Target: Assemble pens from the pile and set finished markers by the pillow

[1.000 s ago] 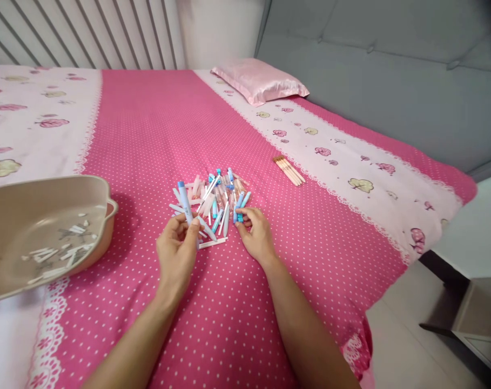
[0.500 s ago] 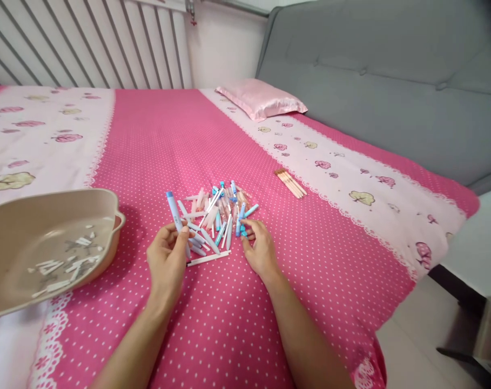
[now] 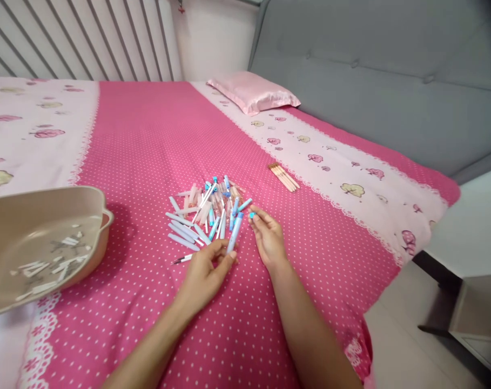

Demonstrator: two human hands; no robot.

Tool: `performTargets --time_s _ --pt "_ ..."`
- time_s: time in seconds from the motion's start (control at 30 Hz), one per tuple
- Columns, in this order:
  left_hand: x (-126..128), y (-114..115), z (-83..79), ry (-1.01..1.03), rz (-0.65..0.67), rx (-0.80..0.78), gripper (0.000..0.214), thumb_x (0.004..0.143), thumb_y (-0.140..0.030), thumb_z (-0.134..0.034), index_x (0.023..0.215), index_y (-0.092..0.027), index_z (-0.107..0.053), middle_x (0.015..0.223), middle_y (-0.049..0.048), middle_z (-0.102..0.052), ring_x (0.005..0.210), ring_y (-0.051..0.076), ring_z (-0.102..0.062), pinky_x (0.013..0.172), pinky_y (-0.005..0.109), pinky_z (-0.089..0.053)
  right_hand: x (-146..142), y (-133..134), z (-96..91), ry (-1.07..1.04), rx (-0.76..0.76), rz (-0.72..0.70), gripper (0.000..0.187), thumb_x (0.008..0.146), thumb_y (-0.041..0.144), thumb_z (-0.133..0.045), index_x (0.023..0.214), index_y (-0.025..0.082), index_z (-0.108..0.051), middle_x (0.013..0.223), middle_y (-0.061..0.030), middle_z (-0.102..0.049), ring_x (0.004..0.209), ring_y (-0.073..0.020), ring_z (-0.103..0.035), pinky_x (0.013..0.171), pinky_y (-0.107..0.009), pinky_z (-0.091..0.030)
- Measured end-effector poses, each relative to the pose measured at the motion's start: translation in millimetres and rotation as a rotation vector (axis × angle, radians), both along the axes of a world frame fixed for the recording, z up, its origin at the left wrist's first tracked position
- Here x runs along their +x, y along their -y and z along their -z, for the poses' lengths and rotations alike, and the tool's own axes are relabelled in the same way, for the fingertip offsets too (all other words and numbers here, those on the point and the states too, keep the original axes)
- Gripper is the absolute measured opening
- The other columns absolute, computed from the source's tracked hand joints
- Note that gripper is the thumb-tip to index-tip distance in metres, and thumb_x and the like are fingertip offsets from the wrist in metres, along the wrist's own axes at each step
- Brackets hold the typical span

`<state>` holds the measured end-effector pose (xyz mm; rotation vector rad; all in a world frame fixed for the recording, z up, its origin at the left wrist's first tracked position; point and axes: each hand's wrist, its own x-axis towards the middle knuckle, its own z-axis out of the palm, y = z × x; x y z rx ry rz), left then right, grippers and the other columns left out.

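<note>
In my left hand (image 3: 211, 266) is a pale blue pen barrel (image 3: 234, 233) with a darker blue upper end, held nearly upright between thumb and fingers. My right hand (image 3: 268, 236), just to its right, pinches a small turquoise pen cap (image 3: 252, 215). The two pieces are apart. Beyond both hands lies a loose pile of pen parts (image 3: 213, 208): pink, blue and turquoise barrels, caps and thin white refills. Several grey-blue barrels (image 3: 182, 231) lie at its left edge. A white refill with a dark tip (image 3: 182, 259) lies close to my left hand, partly covered by it.
A beige basin (image 3: 100, 229) with small white pieces (image 3: 62, 265) in it stands at the left. Several wooden-coloured pens (image 3: 284, 177) lie side by side to the right of the pile. A pink pillow (image 3: 253, 93) rests near the grey headboard (image 3: 362, 92).
My left hand has moved right with the pale blue barrel, towards my right hand. My right hand has lifted away from the pile with the turquoise cap. The view has shifted slightly.
</note>
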<state>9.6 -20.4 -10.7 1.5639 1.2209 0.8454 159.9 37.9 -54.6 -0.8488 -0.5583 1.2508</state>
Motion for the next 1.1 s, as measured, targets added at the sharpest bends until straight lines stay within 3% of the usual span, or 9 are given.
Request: performTargets --time_s 0.13,0.3,0.47,0.67,1.1 --pt "1.0 -2.3 4.1 0.053 0.112 -0.122 0.024 0.082 -0.038 -0.052 0.081 -0.014 -0.056 0.069 0.0042 -0.064 0.060 0.014 -0.056 0.057 0.026 -0.039 5.4 -0.5 -6.6 -0.192 0.001 -0.029 0.018 0.060 0.014 -0.073 0.075 0.021 -0.067 0.076 0.0044 -0.066 0.069 -0.0060 -0.060 0.071 -0.017 -0.050" --pt "-0.3 -3.4 7.0 0.039 0.177 -0.228 0.028 0.080 -0.042 -0.052 0.076 -0.014 -0.054 0.064 0.0029 -0.061 0.050 0.011 -0.049 0.048 0.023 -0.034 10.2 1.0 -9.1 -0.287 -0.016 -0.113 0.019 0.060 0.014 -0.073 0.076 0.021 -0.064 0.073 0.0061 -0.063 0.067 -0.0045 -0.059 0.065 -0.014 -0.051" --pt "0.5 -3.0 5.3 0.060 0.182 -0.284 0.030 0.078 -0.045 -0.055 0.072 -0.015 -0.053 0.062 0.0020 -0.060 0.048 0.009 -0.047 0.047 0.022 -0.032 10.8 2.2 -8.5 -0.228 -0.041 -0.147 0.026 0.058 0.017 -0.074 0.079 0.022 -0.062 0.073 0.0074 -0.060 0.060 -0.0030 -0.054 0.057 -0.013 -0.047" --pt "2.4 -2.8 2.9 0.097 0.171 -0.325 0.033 0.073 -0.048 -0.059 0.071 -0.016 -0.052 0.059 0.0001 -0.057 0.047 0.009 -0.045 0.046 0.022 -0.030 9.7 1.3 -6.8 -0.024 -0.045 -0.137 0.028 0.058 0.026 -0.072 0.083 0.024 -0.059 0.077 0.0045 -0.059 0.061 -0.0071 -0.052 0.060 -0.020 -0.047" --pt "1.9 -2.9 2.0 0.097 0.181 -0.307 0.031 0.075 -0.046 -0.058 0.071 -0.016 -0.052 0.062 0.0017 -0.060 0.047 0.009 -0.045 0.046 0.021 -0.030 7.3 3.2 -8.1 -0.059 -0.008 -0.167 0.027 0.055 0.023 -0.074 0.079 0.022 -0.062 0.071 0.0059 -0.057 0.061 -0.0058 -0.051 0.059 -0.018 -0.044"
